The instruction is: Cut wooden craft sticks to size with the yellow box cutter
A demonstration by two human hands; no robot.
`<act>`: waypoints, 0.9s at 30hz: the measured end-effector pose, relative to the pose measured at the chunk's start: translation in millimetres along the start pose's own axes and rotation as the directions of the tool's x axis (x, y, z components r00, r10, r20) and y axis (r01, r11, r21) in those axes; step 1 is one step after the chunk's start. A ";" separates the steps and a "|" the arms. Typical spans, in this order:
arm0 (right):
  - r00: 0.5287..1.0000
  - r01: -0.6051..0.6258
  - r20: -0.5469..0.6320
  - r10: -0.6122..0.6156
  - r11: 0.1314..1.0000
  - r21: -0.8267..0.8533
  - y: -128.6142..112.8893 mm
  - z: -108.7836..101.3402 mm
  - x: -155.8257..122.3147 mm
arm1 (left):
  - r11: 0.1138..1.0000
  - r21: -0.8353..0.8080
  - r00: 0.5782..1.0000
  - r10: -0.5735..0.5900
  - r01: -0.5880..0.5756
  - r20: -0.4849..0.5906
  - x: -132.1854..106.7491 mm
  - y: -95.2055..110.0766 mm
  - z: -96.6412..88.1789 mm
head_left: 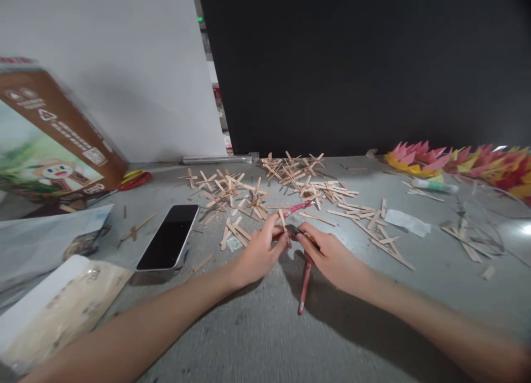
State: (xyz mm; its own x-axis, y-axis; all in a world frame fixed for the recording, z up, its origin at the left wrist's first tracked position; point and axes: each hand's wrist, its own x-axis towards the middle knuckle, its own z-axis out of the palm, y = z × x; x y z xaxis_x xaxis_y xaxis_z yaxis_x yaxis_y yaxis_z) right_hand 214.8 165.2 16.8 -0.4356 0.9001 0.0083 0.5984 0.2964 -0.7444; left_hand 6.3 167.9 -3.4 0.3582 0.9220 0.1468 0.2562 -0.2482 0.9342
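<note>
While the left hand (259, 253) pinches a wooden stick (282, 219) that points away up the grey table (265, 333), the right hand (332, 255) grips a red-handled tool (305, 286) whose shaft runs back toward the person, its head beside the stick's near end.

Grey table (265, 344), white wall (124, 67) L, black panel (352, 67) R

The grey counter (265, 338) bears a dark phone (168, 237); right of the phone lie scattered wooden sticks (309, 186), farther right paper flowers (456, 160), left a brown box (53, 134).
</note>
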 end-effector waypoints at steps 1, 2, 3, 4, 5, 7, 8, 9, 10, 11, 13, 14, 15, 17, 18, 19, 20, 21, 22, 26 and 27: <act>1.000 0.002 0.005 -0.002 1.000 0.007 0.1 -0.1 0.0 | 1.000 -0.010 1.000 0.002 -0.002 0.008 0.2 -0.8 -0.1; 1.000 0.002 0.010 -0.002 1.000 0.017 -0.2 -0.4 0.0 | 1.000 -0.021 1.000 0.005 -0.004 0.017 0.5 -1.4 -0.4; 1.000 0.000 0.015 0.000 1.000 0.029 -1.0 -1.0 0.0 | 1.000 -0.030 1.000 0.008 -0.007 0.025 0.8 -1.9 -0.7; 1.000 -0.006 0.019 0.005 0.999 0.044 -2.0 -1.6 -0.1 | 0.999 -0.038 0.999 0.014 -0.013 0.031 1.0 -2.3 -0.9; 1.000 -0.015 0.026 0.013 0.998 0.062 -3.3 -2.4 -0.2 | 0.999 -0.045 0.999 0.020 -0.019 0.035 1.2 -2.6 -1.2; 0.999 -0.031 0.041 0.027 0.993 0.111 -5.7 -3.5 -0.4 | 0.998 -0.065 0.999 0.028 -0.026 0.035 1.6 -3.3 -1.4; 0.998 -0.045 0.058 0.037 0.988 0.146 -6.6 -3.8 -0.4 | 0.996 -0.082 0.999 0.028 -0.025 0.035 1.8 -3.7 -1.4; 0.995 -0.067 0.083 0.053 0.980 0.189 -7.2 -3.9 -0.4 | 0.995 -0.102 0.999 0.026 -0.022 0.037 2.0 -4.0 -1.3; 0.991 -0.096 0.112 0.071 0.967 0.236 -7.4 -3.9 -0.4 | 0.993 -0.119 0.999 0.020 -0.015 0.042 2.2 -4.2 -1.3; 0.986 -0.128 0.142 0.090 0.951 0.282 -7.2 -3.8 -0.3 | 0.991 -0.135 0.999 0.016 -0.009 0.046 2.4 -4.4 -1.2; 0.974 -0.181 0.196 0.115 0.915 0.361 -5.7 -3.7 0.0 | 0.986 -0.164 0.998 0.012 -0.003 0.054 2.8 -4.9 -1.0; 0.969 -0.198 0.218 0.118 0.897 0.396 -4.6 -3.9 0.1 | 0.984 -0.181 0.998 0.012 -0.001 0.058 3.0 -5.2 -0.8; 0.964 -0.214 0.239 0.118 0.878 0.429 -3.3 -4.3 0.3 | 0.980 -0.201 0.998 0.012 0.001 0.063 3.2 -5.7 -0.7; 0.950 -0.254 0.288 0.119 0.831 0.495 -1.0 -5.4 0.8 | 0.970 -0.243 0.997 0.013 0.005 0.074 3.7 -6.9 -0.3; 0.941 -0.280 0.315 0.123 0.805 0.523 -0.2 -6.1 1.0 | 0.966 -0.259 0.997 0.014 0.008 0.082 4.0 -7.6 -0.1; 0.931 -0.306 0.341 0.128 0.781 0.544 0.5 -6.8 1.2 | 0.962 -0.272 0.996 0.017 0.008 0.089 4.3 -8.2 0.0; 0.922 -0.331 0.363 0.135 0.760 0.559 0.9 -7.4 1.3 | 0.960 -0.279 0.995 0.020 0.007 0.094 4.5 -8.8 0.0; 0.913 -0.354 0.382 0.142 0.741 0.570 1.0 -7.8 1.4 | 0.959 -0.283 0.995 0.025 0.004 0.097 4.7 -9.2 0.0; 0.906 -0.374 0.395 0.152 0.724 0.579 0.9 -8.1 1.4 | 0.959 -0.284 0.995 0.028 0.001 0.100 4.8 -9.6 0.0; 0.888 -0.427 0.421 0.184 0.669 0.608 -1.1 -9.1 0.3 | 0.967 -0.252 0.995 0.045 -0.021 0.092 4.4 -9.9 -0.3; 0.884 -0.437 0.426 0.190 0.658 0.613 -1.9 -9.5 -0.1 | 0.970 -0.244 0.995 0.048 -0.026 0.086 4.3 -9.9 -0.4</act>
State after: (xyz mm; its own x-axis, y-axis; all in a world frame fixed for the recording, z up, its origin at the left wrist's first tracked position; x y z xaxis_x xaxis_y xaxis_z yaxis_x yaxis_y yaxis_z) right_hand 220.1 167.5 24.6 -0.5579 0.7165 -0.4187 0.1715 -0.3941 -0.9029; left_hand 5.0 174.3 -11.8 0.4456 0.8803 0.1630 0.0204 -0.1920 0.9812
